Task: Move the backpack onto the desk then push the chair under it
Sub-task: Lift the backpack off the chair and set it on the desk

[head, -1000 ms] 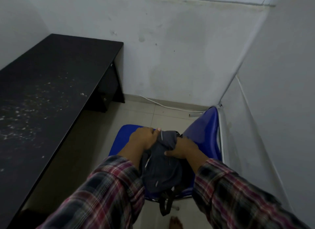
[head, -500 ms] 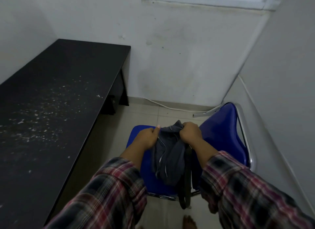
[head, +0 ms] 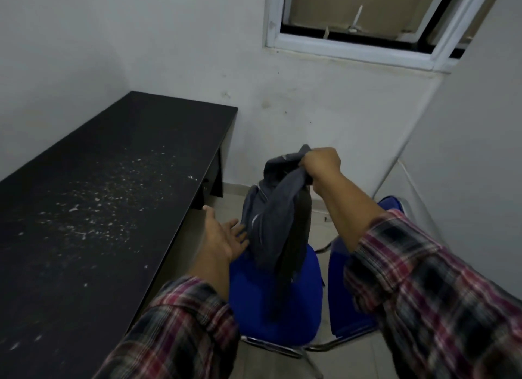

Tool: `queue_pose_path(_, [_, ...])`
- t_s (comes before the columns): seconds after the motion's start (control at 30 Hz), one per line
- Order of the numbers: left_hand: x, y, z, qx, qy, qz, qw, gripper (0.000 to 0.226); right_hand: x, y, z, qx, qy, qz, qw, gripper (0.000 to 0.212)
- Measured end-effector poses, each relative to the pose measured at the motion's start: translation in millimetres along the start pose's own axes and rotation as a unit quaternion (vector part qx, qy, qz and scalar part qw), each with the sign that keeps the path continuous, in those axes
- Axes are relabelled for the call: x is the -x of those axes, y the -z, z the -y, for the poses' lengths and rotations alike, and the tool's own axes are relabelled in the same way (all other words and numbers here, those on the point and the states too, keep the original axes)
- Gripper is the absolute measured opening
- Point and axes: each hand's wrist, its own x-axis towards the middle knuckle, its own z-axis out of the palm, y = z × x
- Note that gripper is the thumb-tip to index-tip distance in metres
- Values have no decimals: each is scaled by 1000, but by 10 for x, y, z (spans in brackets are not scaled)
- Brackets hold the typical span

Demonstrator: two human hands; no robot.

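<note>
- head view: our right hand (head: 320, 165) is clenched around the top of the grey backpack (head: 275, 226), which hangs limp above the blue chair (head: 275, 308), its lower end just over the seat.
- our left hand (head: 223, 238) is spread, palm up, fingers touching the backpack's left side, gripping nothing.
- the black desk (head: 93, 209) stands just left of the chair, along the wall, speckled with white flecks.
- both arms wear plaid sleeves (head: 423, 288); a white-framed window (head: 353, 51) sits high on the far wall.
</note>
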Motion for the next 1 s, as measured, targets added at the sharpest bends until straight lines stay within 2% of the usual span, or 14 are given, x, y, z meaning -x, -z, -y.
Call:
queue_pose_path(0.07, [41, 8, -95, 47, -38, -28, 998, 102, 56, -99, 263, -32, 12, -1, 999, 25])
queue_pose_path(0.13, [87, 10, -196, 66, -66, -90, 992, 96, 125, -196, 500, -58, 26, -2, 998, 15])
queue_pose_path(0.2, [136, 22, -290, 43, -43, -161, 985, 90, 173, -297, 700, -108, 40, 4, 993, 8])
queue_pose_path(0.27, [145, 45, -347, 33, 30, -187, 981, 89, 204, -400, 870, -153, 55, 18, 987, 5])
queue_pose_path(0.3, [130, 53, -364, 34, 60, -179, 981, 87, 218, -456, 947, -165, 65, 32, 984, 4])
queue_pose_path(0.37, [79, 3, -389, 44, 49, -132, 989, 75, 240, -576, 1077, -180, 89, 67, 977, 10])
queue_pose_path(0.4, [43, -42, -407, 82, 31, -91, 992, 79, 243, -638, 1124, -184, 99, 84, 974, 15])
queue_pose_path(0.47, [-35, -149, -492, 197, 10, -35, 980, 100, 208, -748, 1186, -184, 108, 113, 970, 17])
queue_pose_path(0.57, [-146, -251, -721, 278, -13, -83, 957, 110, 74, -872, 1211, -161, 131, 171, 963, 13])
queue_pose_path(0.63, [-300, -230, -907, 291, -36, -128, 948, 104, -66, -967, 1189, -149, 163, 206, 953, 18])
queue_pose_path(0.7, [-457, -198, -1073, 278, -70, -140, 948, 95, -221, -1094, 1179, -159, 185, 239, 940, 27])
queue_pose_path(0.87, [-745, -237, -1449, 283, -138, -102, 944, 93, -552, -1456, 1383, -179, 235, 298, 908, 19])
queue_pose_path(1.0, [-955, -382, -1747, 308, -171, -56, 934, 95, -785, -1702, 1708, -190, 255, 332, 888, 36])
